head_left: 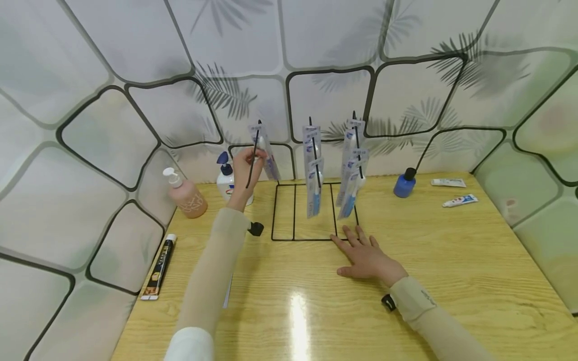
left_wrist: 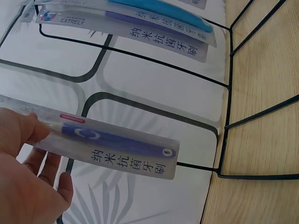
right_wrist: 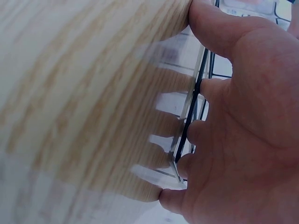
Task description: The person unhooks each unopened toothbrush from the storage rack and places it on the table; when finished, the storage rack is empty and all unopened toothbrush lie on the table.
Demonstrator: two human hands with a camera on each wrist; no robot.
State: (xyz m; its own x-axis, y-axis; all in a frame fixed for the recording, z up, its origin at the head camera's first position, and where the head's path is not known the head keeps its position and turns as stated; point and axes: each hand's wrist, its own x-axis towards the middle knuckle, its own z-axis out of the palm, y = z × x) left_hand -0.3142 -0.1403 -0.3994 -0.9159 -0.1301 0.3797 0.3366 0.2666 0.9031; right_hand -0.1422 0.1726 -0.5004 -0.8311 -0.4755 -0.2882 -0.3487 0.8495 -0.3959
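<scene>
My left hand [head_left: 247,169] is raised at the left hook of a black wire rack [head_left: 294,213]. Its thumb and fingers pinch the upper part of a packaged toothbrush [left_wrist: 117,143], which has a purple handle inside a clear wrapper. The package hangs upright beside the hook [head_left: 252,168]. My right hand [head_left: 368,260] lies palm down with fingers spread, the fingertips at the front right corner of the rack's base. More packaged toothbrushes with blue handles hang on the middle hook [head_left: 313,200] and the right hook [head_left: 347,200].
A white pump bottle [head_left: 226,183] stands behind my left forearm, with a pink pump bottle [head_left: 191,200] farther left. A black toothpaste tube [head_left: 159,268] lies near the left edge. On the right are a blue bottle [head_left: 404,185] and two small tubes, one white and blue [head_left: 459,200].
</scene>
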